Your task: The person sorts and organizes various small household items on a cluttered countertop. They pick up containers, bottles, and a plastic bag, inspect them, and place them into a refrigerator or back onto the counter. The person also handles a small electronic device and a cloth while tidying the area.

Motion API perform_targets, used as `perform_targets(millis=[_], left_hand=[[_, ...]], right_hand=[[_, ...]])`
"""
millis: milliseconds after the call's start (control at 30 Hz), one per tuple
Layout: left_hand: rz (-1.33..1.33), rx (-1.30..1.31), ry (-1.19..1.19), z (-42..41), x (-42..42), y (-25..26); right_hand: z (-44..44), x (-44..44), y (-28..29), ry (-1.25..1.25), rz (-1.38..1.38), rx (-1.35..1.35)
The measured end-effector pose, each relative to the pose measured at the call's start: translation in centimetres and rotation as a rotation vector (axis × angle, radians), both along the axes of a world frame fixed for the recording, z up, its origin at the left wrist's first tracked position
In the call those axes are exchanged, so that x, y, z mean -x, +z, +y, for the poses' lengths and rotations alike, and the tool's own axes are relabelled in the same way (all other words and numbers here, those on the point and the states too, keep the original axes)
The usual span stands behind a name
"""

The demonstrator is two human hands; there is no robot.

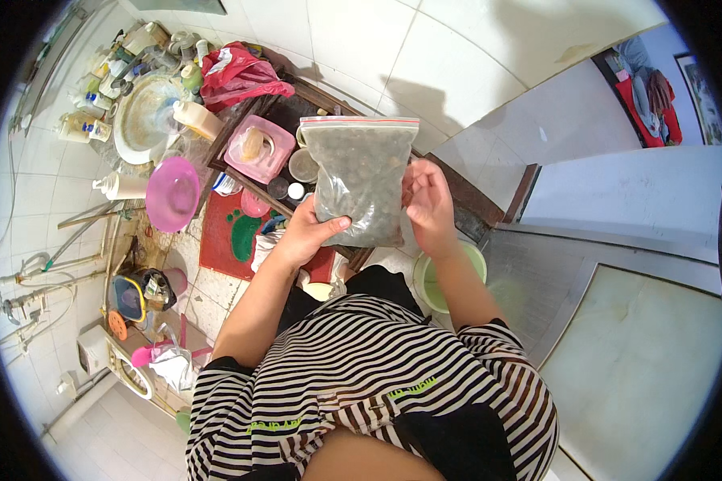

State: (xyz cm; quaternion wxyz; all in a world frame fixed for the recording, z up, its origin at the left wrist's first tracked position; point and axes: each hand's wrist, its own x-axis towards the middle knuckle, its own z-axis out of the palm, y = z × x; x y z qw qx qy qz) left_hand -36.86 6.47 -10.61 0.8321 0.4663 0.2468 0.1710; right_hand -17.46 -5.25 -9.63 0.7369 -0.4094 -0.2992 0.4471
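Observation:
A clear zip-lock plastic bag (pixel 361 180) full of dark, small lumpy contents is held upright in front of me. Its red-lined top edge looks closed. My left hand (pixel 313 231) grips the bag's lower left corner, with the thumb across its front. At the bag's right edge is my right hand (pixel 426 201), its fingers curled and partly hidden by the bag; whether they pinch it is unclear. Behind the bag, a pink plastic basket (pixel 278 165), a round lidded container (pixel 302 165) and a white cap (pixel 296 191) sit on a dark wooden shelf unit.
Left of the shelf stand a washbasin (pixel 129 135) crowded with bottles, a pink plastic basin (pixel 172 194) and a red plastic bag (pixel 234 78). Below lie a red mat (pixel 216 240) with a green footprint and a green bucket (pixel 478 255). A metal-framed door (pixel 638 361) is at right.

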Motion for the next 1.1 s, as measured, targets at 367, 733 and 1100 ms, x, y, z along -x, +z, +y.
perform_targets(millis=[367, 733, 1100], left_hand=[[-0.016, -0.063, -0.1, -2.2, 1.9, 2.0], [-0.16, -0.242, -0.292, -5.3, -3.0, 2.3], [-0.03, -0.72, 0.142, -3.8, -10.3, 7.7]], right_hand=[[0.3, 0.7, 4.3, 0.258, 0.212, 0.297], [-9.7, -2.3, 7.4, -0.118, 0.125, 0.221], [-17.3, -24.4, 7.3, -0.566, 0.477, 0.001]])
